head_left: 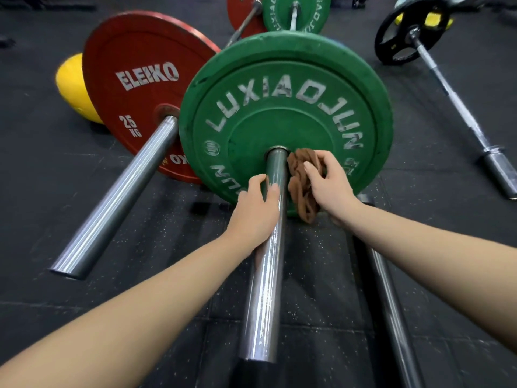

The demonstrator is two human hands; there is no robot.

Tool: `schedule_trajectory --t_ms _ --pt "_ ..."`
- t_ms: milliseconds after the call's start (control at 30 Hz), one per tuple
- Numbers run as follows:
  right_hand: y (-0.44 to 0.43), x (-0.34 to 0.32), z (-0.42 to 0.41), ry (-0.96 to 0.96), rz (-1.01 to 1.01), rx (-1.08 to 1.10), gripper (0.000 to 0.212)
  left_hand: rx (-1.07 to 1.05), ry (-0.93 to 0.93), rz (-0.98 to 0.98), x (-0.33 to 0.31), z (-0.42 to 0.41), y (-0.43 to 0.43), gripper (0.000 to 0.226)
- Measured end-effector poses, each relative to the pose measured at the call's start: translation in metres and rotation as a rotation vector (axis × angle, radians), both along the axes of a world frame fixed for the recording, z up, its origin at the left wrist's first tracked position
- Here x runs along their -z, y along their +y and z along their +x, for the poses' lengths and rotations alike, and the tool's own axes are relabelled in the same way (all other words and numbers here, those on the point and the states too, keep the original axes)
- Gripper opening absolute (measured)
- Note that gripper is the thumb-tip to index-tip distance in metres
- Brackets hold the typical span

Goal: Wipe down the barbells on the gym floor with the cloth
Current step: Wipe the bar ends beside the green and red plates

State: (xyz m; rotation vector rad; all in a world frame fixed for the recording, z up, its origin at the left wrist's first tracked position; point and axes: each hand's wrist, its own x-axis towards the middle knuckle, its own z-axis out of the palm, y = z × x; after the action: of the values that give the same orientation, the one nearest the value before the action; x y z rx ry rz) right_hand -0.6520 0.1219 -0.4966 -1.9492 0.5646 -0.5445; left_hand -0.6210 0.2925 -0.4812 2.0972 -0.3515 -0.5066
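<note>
**Barbell cleaning at the gym: what I counted on the floor**

So I was standing there and one person was crouched over the middle barbell sleeve (263, 289), both arms bare. Left hand (256, 211) had its fingers curled over the top of that sleeve, gripping it just in front of the big green plate (285, 107). Right hand (327, 183) was clutching one bunched-up brown cloth (300, 180), jammed against the right side of the sleeve, right where it met the plate face.

Count-wise, I saw four bars near them. There was the one being held and a chrome sleeve (117, 197) to the left, coming out of a red plate (134, 88) marked 25 KG. A dark bar (389, 289) lay just right of the person, and a thin bar (458, 107) sat well off to the right with one black plate (408, 32).

Two green plates in total, the second green plate (296, 12) further back. Two red ones too, the far red plate (240, 12) beside it. One yellow thing (72, 85) sat behind the near red plate. All of it was on black rubber floor (56, 163).
</note>
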Motion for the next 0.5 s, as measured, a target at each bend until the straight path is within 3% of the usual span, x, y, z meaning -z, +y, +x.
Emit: schedule_trajectory --t_ms 100,200,400,500 --pt "0.01 0.011 0.013 -0.037 -0.064 0.036 0.026 -0.026 -0.012 -0.066 0.008 0.0 0.002 0.048" --pt "0.013 0.017 0.015 -0.054 0.038 0.005 0.028 -0.032 0.015 -0.097 0.007 0.003 0.006 0.046" --pt "0.015 0.013 -0.018 -0.054 0.143 -0.224 0.026 -0.055 0.032 -0.133 0.007 0.008 0.012 0.044" --pt "0.016 0.009 -0.018 -0.049 0.092 -0.255 0.024 -0.068 0.038 -0.14 0.009 0.01 0.014 0.043"
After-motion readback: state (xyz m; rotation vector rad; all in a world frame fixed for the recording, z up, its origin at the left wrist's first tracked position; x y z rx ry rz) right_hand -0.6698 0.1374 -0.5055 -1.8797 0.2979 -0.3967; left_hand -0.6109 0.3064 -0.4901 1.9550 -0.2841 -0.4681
